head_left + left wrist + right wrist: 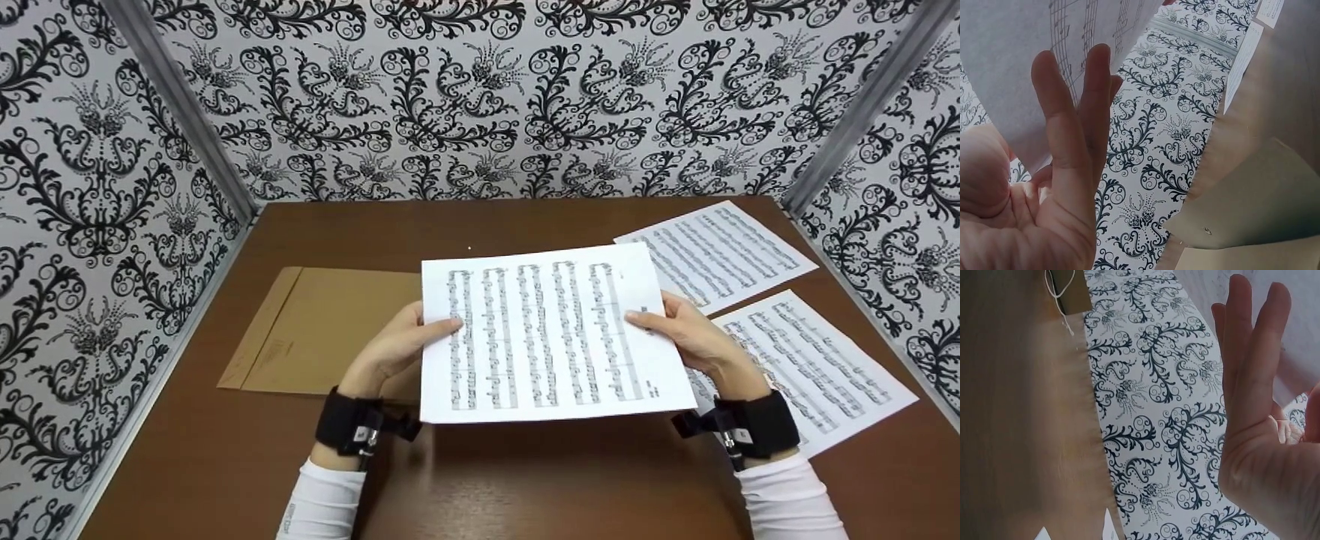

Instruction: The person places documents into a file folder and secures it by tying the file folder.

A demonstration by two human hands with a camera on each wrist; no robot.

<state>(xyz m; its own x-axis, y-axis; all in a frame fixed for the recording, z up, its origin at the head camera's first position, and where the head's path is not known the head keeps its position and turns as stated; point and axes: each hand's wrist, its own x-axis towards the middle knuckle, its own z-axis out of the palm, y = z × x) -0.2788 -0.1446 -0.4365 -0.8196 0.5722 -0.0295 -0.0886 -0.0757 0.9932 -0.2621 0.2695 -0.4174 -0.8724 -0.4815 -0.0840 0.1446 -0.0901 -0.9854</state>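
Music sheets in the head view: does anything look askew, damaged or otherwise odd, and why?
The held sheet looks odd: it is turned sideways, with its music lines running up and down. On the right, the far sheet and near sheet lie askew, slanted against the edges of the table. No tears stand out.
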